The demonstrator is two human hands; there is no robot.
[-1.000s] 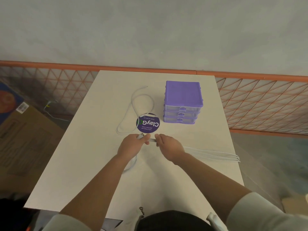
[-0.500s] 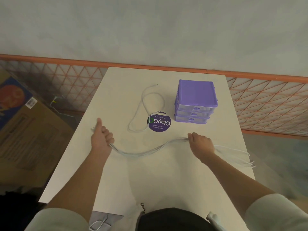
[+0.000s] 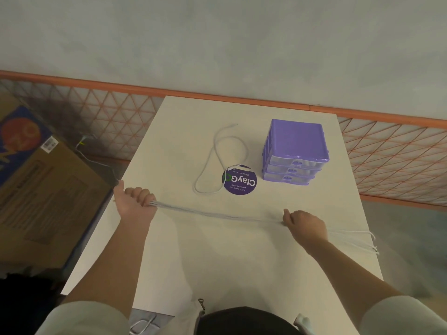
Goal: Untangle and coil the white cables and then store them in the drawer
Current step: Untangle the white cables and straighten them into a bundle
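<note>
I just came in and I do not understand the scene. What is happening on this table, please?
A person is sorting white cables at a white table. The left hand grips one end of a cable bundle and the right hand holds it further along, so it is stretched between them; loose ends trail off past the right hand. Another white cable lies uncoiled beside a round purple sticker. The purple drawer unit stands closed, so nothing is stored yet.

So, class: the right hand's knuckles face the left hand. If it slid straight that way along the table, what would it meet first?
Probably the left hand itself. Between it and the right hand lies only the stretched cable bundle both grip; depth is hard to judge.
</note>
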